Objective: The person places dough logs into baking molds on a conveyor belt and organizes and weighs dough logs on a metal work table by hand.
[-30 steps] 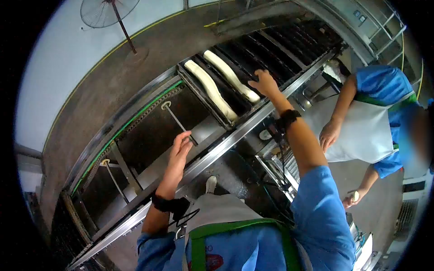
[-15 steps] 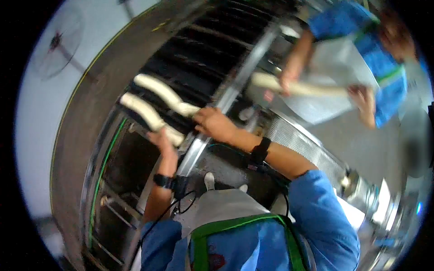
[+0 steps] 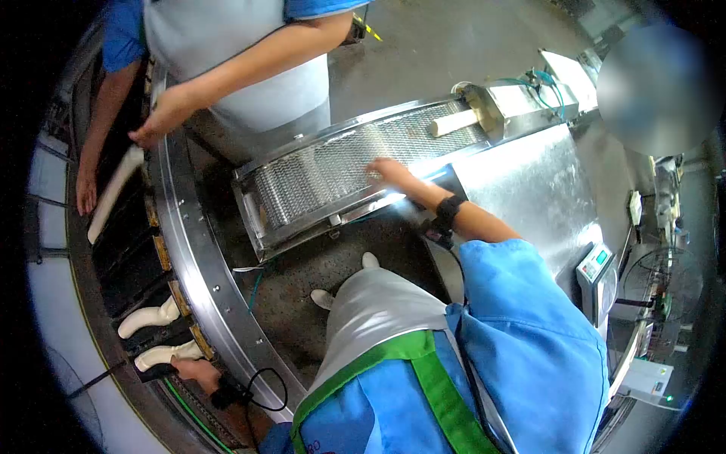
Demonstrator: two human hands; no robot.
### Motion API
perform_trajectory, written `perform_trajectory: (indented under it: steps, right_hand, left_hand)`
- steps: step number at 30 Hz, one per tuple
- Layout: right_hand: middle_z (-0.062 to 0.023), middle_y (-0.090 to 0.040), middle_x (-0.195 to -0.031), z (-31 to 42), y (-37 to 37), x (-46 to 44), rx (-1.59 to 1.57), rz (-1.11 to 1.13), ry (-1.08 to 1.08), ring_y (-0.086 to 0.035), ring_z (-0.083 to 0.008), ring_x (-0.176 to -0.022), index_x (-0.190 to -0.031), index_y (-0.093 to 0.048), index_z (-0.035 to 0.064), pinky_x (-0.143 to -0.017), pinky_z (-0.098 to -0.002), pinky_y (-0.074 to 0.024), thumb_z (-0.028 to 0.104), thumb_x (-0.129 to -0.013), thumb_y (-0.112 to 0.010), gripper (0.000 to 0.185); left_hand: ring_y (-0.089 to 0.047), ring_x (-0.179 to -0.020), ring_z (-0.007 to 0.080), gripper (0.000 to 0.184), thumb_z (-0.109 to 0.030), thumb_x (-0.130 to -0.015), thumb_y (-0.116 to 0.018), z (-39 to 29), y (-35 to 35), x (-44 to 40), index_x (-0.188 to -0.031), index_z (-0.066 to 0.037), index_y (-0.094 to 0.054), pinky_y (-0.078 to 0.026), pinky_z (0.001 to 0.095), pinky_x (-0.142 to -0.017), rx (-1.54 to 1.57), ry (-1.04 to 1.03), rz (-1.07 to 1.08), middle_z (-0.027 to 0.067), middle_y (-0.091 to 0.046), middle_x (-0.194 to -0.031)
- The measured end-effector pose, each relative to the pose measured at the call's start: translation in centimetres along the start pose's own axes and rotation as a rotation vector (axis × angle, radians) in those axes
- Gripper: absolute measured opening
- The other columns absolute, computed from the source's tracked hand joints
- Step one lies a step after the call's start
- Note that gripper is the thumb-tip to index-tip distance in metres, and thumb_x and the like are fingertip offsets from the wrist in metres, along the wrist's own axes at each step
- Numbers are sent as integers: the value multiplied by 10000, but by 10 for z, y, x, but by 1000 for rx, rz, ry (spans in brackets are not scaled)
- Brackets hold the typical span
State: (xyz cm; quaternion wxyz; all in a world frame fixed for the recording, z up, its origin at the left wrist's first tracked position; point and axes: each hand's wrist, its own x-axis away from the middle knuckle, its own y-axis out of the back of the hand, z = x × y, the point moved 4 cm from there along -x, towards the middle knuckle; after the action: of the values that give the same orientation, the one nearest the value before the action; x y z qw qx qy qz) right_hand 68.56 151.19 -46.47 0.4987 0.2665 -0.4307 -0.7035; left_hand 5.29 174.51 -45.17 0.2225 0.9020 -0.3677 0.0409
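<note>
My left hand (image 3: 198, 372) touches the near edge of a pale dough strip (image 3: 162, 357), which lies on a black slatted conveyor (image 3: 121, 276); its fingers look loosely apart. Beside that strip, one slat further on, lies a second dough strip (image 3: 150, 316) with a bend in it. My right hand (image 3: 389, 172) hovers above a metal mesh belt (image 3: 325, 178), holding nothing, with its fingers reaching out. A dough roll (image 3: 456, 122) lies on this belt at its far end, by the machine outlet, apart from my right hand.
Across from me, a co-worker's hands (image 3: 162, 117) are at a long dough strip (image 3: 115, 193) on the black conveyor. A curved steel rail (image 3: 198, 261) edges that conveyor. To the right stand a steel table (image 3: 529, 189) and a digital scale (image 3: 597, 265).
The view has swung right. My right hand has left the dough on the black conveyor and is over the mesh belt. The co-worker's dough strip has come down onto the black conveyor.
</note>
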Motion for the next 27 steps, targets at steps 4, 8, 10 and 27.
perform_trajectory:
  steps: [4, 8, 10, 27]
  right_hand:
    - [-154, -464, -956, -64, 51, 38, 91, -207, -187, -459, -308, -864, -996, -470, 39, -757, -361, -379, 112, -662, -555, 352]
    - [-145, -338, -1177, -85, 79, 37, 451, 25, -418, -361, -313, -1036, -1181, -311, 151, -842, -379, -340, 107, -678, -539, 554]
    - [-107, -337, -1197, -89, 68, 32, 770, -27, -283, -376, -298, -1041, -1191, -297, 195, -787, -331, -396, 74, -681, -511, 566]
    - [-38, -446, -847, 64, 242, 12, -508, -284, 88, -431, -94, -779, -910, -411, -11, -630, -221, -398, -55, -665, -509, 267]
  left_hand:
    - [-374, -1009, 272, 466, -335, -785, -379, 11, -3, -25, -1127, -19, -355, -296, 422, -824, 4, -5, -68, 144, -357, -1143]
    - [-347, -1057, 277, 433, -328, -814, -331, 31, 31, -56, -1134, -38, -369, -264, 441, -869, 43, 30, -87, 130, -347, -1171]
    - [-374, -1015, 289, 443, -306, -802, -357, 23, 62, -9, -1130, -8, -347, -290, 428, -842, 2, -51, -173, 158, -363, -1143]
    - [-424, -960, 350, 522, -96, -684, -485, -54, 22, 78, -1110, 118, -275, -332, 347, -820, 174, -254, -239, 275, -391, -1073]
